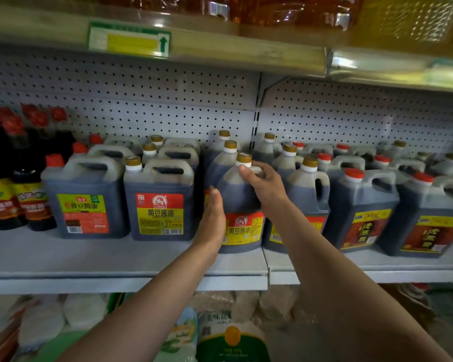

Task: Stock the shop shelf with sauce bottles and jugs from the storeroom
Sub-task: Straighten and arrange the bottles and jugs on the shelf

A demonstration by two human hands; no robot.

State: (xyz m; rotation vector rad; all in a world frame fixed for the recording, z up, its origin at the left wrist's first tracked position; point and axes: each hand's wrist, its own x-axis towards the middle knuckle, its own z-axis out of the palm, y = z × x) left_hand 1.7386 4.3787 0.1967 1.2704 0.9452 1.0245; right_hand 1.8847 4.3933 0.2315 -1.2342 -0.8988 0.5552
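While both bare arms reach in toward the grey metal shop shelf [126, 259], the right hand [266, 184] has its grip curled over the shoulder and handle of a round dark soy sauce jug with a gold cap and a red and yellow label [239, 205]. That jug stands upright near the front edge of the shelf, at the seam between two shelf sections. The left hand [213, 212] lies flat against the jug's left side, fingers straight and together, its grip holding nothing. Just left stands a square dark jug with a gold cap and a red and yellow label [162, 202], and beyond it a square dark jug with a red cap and a green label [85, 199]. To the right, a round gold-capped jug with a side handle [309, 189] stands just beside the held one. White pegboard [141, 100] backs the shelf.
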